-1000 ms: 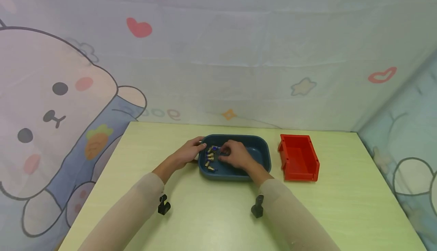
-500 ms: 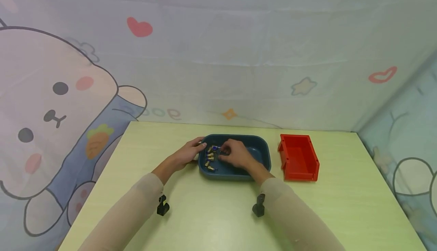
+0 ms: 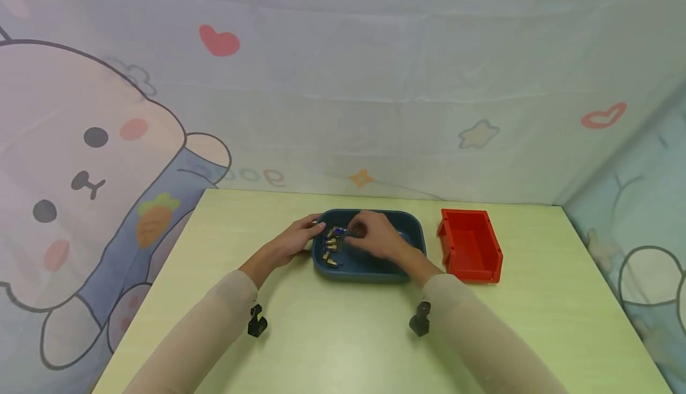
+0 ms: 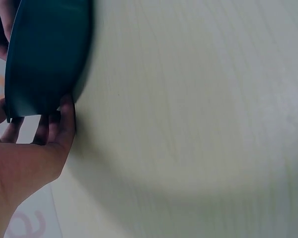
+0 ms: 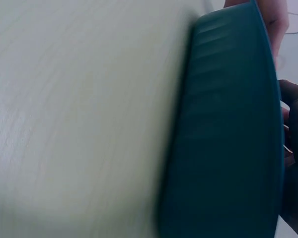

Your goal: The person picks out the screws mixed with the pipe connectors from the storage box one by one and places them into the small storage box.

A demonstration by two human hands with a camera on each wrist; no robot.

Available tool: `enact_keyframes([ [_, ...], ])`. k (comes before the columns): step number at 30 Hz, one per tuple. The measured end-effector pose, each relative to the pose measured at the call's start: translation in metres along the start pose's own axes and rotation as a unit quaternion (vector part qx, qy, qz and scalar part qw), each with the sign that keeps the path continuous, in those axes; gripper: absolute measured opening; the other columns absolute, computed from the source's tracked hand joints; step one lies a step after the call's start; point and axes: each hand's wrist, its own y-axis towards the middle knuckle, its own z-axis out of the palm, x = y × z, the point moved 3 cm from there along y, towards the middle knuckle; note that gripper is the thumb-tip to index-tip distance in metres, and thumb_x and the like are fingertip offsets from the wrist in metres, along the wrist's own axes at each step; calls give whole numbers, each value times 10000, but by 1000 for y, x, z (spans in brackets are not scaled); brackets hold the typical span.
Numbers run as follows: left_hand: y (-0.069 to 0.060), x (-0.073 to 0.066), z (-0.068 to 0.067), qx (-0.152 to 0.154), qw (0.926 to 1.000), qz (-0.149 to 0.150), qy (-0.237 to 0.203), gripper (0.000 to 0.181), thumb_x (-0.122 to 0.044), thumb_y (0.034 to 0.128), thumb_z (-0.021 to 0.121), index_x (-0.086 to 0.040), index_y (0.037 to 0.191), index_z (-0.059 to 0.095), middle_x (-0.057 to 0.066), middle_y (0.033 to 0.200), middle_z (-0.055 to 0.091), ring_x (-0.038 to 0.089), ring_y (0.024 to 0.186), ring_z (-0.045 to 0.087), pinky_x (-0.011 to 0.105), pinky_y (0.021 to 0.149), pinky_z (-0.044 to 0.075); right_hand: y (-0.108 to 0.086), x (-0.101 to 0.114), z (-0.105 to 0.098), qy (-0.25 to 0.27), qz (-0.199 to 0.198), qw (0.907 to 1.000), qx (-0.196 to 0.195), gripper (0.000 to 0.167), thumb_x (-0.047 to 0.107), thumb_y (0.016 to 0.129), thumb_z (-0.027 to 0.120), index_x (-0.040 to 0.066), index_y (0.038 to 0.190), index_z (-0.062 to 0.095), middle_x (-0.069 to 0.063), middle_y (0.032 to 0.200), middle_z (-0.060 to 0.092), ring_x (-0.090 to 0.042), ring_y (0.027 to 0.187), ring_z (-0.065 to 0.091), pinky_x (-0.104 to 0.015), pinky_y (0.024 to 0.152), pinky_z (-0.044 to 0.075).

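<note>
A dark blue plastic basin [image 3: 370, 276] stands on the table. Several small brass fittings [image 3: 331, 247] lie at its left end, one with a blue part [image 3: 339, 231]. My left hand [image 3: 293, 239] grips the basin's left end, thumb over the rim and fingers against the outside; the left wrist view shows this hand [image 4: 32, 153] at the basin's end wall. Inside the basin, my right hand [image 3: 377, 236] has bent fingers, its fingertips right beside the blue part. Whether they pinch anything is too small to tell. The right wrist view has that hand [image 5: 297, 134] mostly behind the rim.
To the right of the basin is a red open-front storage bin [image 3: 469, 248], apart from it. The pale wooden table [image 3: 332, 334] ends at the back against a printed cloth [image 3: 343, 114] with hearts and a bear.
My right hand has risen slightly, and its wrist and forearm have shifted to the right. The left hand keeps its hold on the basin, and the bin stays put.
</note>
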Motion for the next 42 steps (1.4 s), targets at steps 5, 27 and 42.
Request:
enact_keyframes([
  [5,0,0,0,-48,10000,-32,15,544,-324,1146,502,-163,1648,368,188,1649,369,398,1574,276,641,1163,387,-6,5,-8,-47,-117,9999,-4,257,247,946,840,58,1103,763,-30,1017,694,-150,909,658,-343,832,574],
  [27,0,4,0,-88,9999,52,-43,584,-346,1139,518,-148,1661,347,188,1668,343,401,1583,250,632,1181,367,-35,13,-44,414,-507,9971,-389,277,230,952,833,29,1127,757,-115,1061,694,-242,956,694,-413,870,606],
  [42,0,5,-1,-75,9999,26,-74,586,-370,1135,524,-161,1657,361,173,1639,388,385,1581,263,622,1192,358,-45,6,-55,340,-368,9973,-540,267,202,940,842,35,1127,753,-82,1068,696,-200,951,673,-391,874,604],
])
